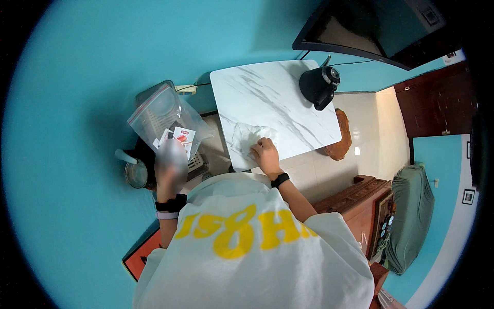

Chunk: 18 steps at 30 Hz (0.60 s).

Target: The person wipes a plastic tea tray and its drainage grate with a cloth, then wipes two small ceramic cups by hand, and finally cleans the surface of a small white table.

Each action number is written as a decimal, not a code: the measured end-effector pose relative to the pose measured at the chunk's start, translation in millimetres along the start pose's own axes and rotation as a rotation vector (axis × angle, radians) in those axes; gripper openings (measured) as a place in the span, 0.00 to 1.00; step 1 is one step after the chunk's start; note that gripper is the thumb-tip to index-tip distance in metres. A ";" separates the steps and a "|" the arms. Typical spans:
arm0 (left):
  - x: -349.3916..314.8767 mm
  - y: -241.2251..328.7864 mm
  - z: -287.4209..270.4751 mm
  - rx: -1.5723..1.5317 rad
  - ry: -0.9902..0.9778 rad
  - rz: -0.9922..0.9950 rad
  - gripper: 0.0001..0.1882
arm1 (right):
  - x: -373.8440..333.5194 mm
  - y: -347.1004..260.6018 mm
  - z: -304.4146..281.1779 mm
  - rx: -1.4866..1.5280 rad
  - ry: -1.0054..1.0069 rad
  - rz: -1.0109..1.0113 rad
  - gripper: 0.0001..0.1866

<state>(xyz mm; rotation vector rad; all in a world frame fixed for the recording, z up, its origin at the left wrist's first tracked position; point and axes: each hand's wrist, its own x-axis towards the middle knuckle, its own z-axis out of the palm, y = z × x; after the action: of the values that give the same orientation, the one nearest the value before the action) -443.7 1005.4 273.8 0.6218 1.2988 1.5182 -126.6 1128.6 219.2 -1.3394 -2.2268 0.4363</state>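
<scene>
My right hand point(266, 154) is on the near part of a white marbled tabletop point(272, 95), with its fingers bent and closed on a crumpled, thin white tissue point(249, 136) spread there. My left hand point(172, 167) is off the table's left side, smeared by blur, so its fingers cannot be made out. Right beyond it is a clear zip bag point(164, 110), its near end touching or under the hand. Small printed cards point(183, 137) with red pictures show at the bag's near end.
A black kettle point(316, 85) stands at the table's far right corner. Left are a perforated tray point(197, 162) and a glass jar point(136, 173). A screen point(360, 31) juts out above the far right. Beyond the table's right edge is a wooden stool point(339, 136).
</scene>
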 end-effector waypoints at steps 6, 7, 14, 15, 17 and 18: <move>-0.8 5.8 9.7 -0.123 0.033 -0.067 0.31 | 11.2 14.1 -15.6 0.083 0.086 -0.140 0.04; -1.5 8.3 11.6 -0.132 0.037 -0.065 0.31 | 12.4 11.2 -20.2 0.177 0.104 0.009 0.04; 1.5 14.2 16.3 -0.213 -0.013 -0.033 0.30 | 32.1 -12.5 -94.3 0.345 0.292 0.393 0.04; 2.1 16.3 18.3 -0.236 -0.027 -0.018 0.29 | 33.7 -9.7 -100.0 0.343 0.278 0.443 0.04; 3.8 18.7 21.9 -0.242 -0.012 -0.068 0.33 | 34.5 10.2 -106.7 0.281 0.311 0.415 0.04; 3.4 18.5 22.3 -0.244 0.001 -0.092 0.34 | 36.3 20.4 -110.4 0.253 0.322 0.398 0.04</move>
<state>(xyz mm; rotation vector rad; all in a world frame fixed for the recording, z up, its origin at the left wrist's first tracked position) -432.3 1019.3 296.8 0.3997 1.1059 1.5705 -63.3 1171.9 308.9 -1.5856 -1.5897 0.5739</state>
